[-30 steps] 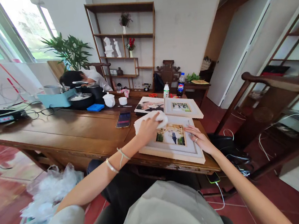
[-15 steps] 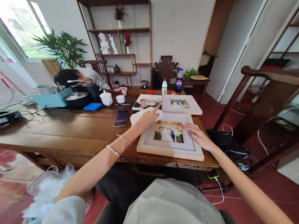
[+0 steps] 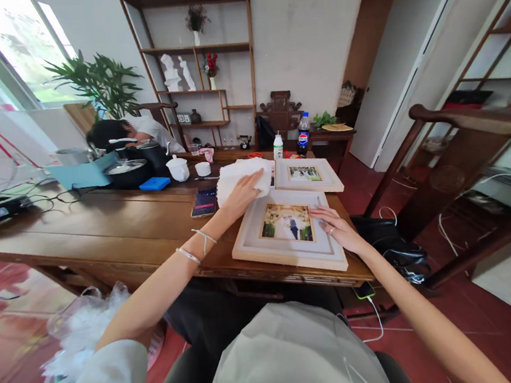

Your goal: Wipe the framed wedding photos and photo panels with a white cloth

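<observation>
Currently, the left hand (image 3: 241,196) is laid palm-down over a white cloth (image 3: 234,175), its fingers extended forward and to the right; whether any fabric is pinched beneath them cannot be told, the underside being hidden. The right hand (image 3: 338,229) is spread, nothing enclosed in its grip, with its fingertips rested on the right part of the near picture frame (image 3: 286,224), beside the edge of the inset photo. The frame is lain flat at the near edge of the tabletop (image 3: 156,216); its longer side appears to be run left to right, slightly askew. Key relation noted: from the left hand and cloth, the frame is found toward the body and to the right, its far-left corner being closest to them; the right hand, already in contact, is the nearer of the two. Exact contact between cloth and corner is obscured. Farther out, a second frame (image 3: 308,175) is placed just beyond the first, to the right of the cloth. A phone (image 3: 203,203) is seen just left of the cloth, while a white bottle (image 3: 278,147) and a cola bottle (image 3: 303,136) are stood behind the second frame.
</observation>
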The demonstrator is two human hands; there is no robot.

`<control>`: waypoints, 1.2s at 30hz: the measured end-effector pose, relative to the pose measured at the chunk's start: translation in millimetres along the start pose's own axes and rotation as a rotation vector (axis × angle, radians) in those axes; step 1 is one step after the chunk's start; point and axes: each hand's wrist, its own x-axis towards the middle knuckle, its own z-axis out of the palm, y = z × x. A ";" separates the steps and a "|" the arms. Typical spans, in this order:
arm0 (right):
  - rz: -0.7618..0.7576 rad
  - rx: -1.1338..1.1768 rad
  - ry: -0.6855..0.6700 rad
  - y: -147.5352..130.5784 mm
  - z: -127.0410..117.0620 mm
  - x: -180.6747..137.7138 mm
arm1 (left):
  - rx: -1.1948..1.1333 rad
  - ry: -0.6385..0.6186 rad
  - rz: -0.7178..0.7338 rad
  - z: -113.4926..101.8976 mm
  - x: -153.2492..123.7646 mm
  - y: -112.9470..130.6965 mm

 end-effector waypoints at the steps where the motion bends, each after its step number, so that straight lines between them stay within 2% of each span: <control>1: 0.005 -0.001 0.001 -0.4 0.1 0.0 | -0.004 -0.054 0.010 7.0 -0.4 1.2; 4: 0.018 -0.004 -0.004 -2.4 -0.1 0.1 | -0.027 -0.206 0.019 25.6 -1.1 4.8; 7: 0.024 -0.006 -0.010 -3.3 -0.3 0.0 | -0.046 -0.249 0.026 28.1 -3.3 7.9; 10: 0.030 0.004 0.005 -0.7 0.2 -0.4 | -0.027 -0.276 0.043 12.1 -14.6 20.7; 15: 0.033 0.023 0.038 7.2 1.3 -1.2 | 0.032 -0.325 0.094 -26.4 -52.9 68.5; 18: 0.034 0.024 0.038 9.3 1.2 -0.9 | 0.004 -0.319 0.116 -36.8 -67.2 84.6; 22: 0.031 0.030 0.035 7.4 -0.1 0.3 | -0.042 -0.239 0.035 -22.0 -54.4 69.5; 27: -0.001 0.059 0.011 2.6 -1.5 2.6 | -0.065 -0.147 -0.040 18.4 -7.4 30.5; 30: 0.003 0.071 0.019 1.1 -0.9 4.2 | -0.068 -0.155 -0.057 32.6 12.2 21.6; 33: 0.021 0.071 0.025 0.3 0.3 5.2 | -0.058 -0.191 -0.043 30.2 11.0 28.5; 36: 0.039 0.049 0.036 -0.1 1.1 4.9 | -0.072 -0.234 0.003 11.1 -12.4 45.1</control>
